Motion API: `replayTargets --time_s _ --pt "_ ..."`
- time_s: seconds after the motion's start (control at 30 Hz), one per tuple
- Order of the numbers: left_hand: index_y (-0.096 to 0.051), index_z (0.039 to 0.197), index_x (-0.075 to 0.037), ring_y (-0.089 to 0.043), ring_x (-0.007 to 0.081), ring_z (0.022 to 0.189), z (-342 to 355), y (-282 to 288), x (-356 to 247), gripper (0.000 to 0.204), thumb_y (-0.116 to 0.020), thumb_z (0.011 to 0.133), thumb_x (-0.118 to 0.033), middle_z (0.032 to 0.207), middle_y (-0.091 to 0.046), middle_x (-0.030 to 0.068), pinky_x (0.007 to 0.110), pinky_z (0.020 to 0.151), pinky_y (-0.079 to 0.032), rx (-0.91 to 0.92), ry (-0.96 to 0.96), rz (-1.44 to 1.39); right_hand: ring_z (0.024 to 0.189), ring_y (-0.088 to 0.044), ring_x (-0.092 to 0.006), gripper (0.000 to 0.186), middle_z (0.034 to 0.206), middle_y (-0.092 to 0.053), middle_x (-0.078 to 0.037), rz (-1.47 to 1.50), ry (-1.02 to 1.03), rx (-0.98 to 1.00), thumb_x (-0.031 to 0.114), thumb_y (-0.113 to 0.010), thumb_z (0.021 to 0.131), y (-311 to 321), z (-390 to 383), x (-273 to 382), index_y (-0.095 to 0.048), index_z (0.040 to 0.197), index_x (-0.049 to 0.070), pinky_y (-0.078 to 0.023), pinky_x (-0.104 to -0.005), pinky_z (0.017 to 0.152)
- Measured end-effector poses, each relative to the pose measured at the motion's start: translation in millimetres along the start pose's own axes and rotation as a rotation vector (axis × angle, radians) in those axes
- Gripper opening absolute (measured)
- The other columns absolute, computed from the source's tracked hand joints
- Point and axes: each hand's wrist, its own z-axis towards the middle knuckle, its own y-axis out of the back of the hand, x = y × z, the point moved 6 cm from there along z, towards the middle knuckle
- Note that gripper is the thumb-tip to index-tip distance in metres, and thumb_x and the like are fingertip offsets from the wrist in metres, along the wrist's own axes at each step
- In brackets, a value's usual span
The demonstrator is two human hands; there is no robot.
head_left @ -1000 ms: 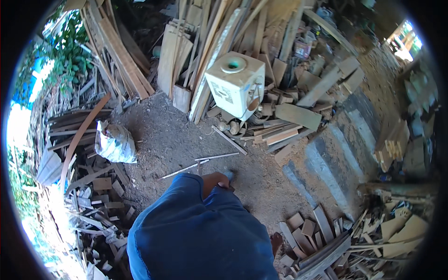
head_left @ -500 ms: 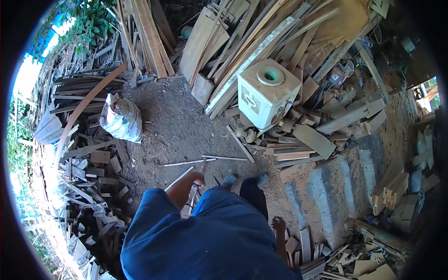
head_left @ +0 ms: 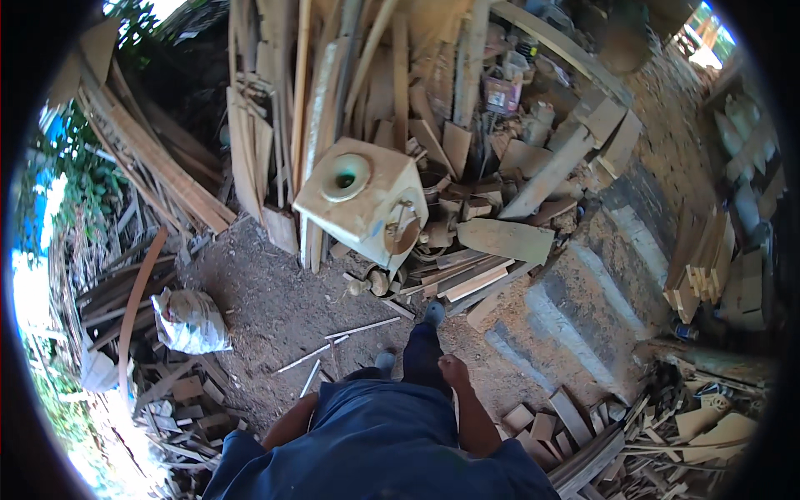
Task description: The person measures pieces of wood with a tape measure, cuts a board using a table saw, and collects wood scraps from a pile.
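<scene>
My right hand (head_left: 454, 372) hangs beside my right leg, its fingers curled into a loose fist with nothing seen in them. Only my left forearm (head_left: 292, 422) shows; the hand itself is hidden behind my blue shirt (head_left: 383, 442). On the ground ahead of my feet lie thin wood strips (head_left: 363, 327), some of them crossing. A short pale strip (head_left: 310, 377) slants near my left side; I cannot tell whether it is held. One foot (head_left: 434, 313) is set forward, close to a stack of boards (head_left: 475, 279).
A white box-shaped unit with a round opening (head_left: 358, 196) stands ahead against leaning planks (head_left: 317, 125). A filled white sack (head_left: 190, 321) sits left beside scrap wood (head_left: 196, 392). Pale raised steps (head_left: 575, 321) lie to the right. More offcuts (head_left: 575, 417) are heaped at lower right.
My view has swung to the right and my right foot has stepped forward. My right hand has come forward beside the leg. My left hand, seen before with bent fingers, has gone out of sight.
</scene>
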Motion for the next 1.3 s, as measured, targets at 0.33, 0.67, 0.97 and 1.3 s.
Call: replayTargets --time_s 0.33,0.67,0.97,1.3 --pt "-0.071 0.103 -0.006 -0.066 0.0358 0.102 -43 182 -188 0.05 -0.059 0.089 -0.053 0.105 -0.07 0.0185 0.045 0.089 -0.05 -0.043 -0.211 -0.342 0.099 -0.067 -0.0364 0.033 0.103 -0.07 -0.018 -0.044 -0.269 0.257 0.036 -0.059 0.09 12 18 -75 -0.07 0.104 0.008 -0.052 -0.0448 0.088" --pt "-0.069 0.112 -0.007 -0.066 0.0307 0.101 -52 178 -213 0.055 -0.06 0.09 -0.056 0.107 -0.07 0.0165 0.041 0.092 -0.049 0.14 -0.214 -0.481 0.099 -0.066 -0.0388 0.034 0.102 -0.07 -0.019 -0.129 -0.213 0.466 0.036 -0.056 0.088 24 41 -89 -0.07 0.102 0.009 -0.052 -0.0468 0.086" --pt "-0.07 0.114 -0.007 -0.066 0.0285 0.1 -42 183 -213 0.041 -0.058 0.089 -0.037 0.109 -0.071 0.0139 0.042 0.089 -0.05 0.17 -0.47 -0.405 0.078 -0.072 -0.0292 0.024 0.083 -0.073 -0.015 0.051 -0.321 0.364 0.029 -0.063 0.086 40 124 -98 -0.073 0.096 0.009 -0.055 -0.0403 0.074" --pt "-0.072 0.107 -0.013 -0.067 0.0345 0.102 -5 212 -47 0.035 -0.058 0.085 -0.037 0.109 -0.071 0.0162 0.046 0.091 -0.051 -0.361 -0.194 -0.678 0.061 -0.068 -0.0189 0.015 0.076 -0.07 -0.012 -0.06 -0.142 0.329 0.013 -0.064 0.088 18 170 -65 -0.071 0.097 0.003 -0.056 -0.0328 0.057"
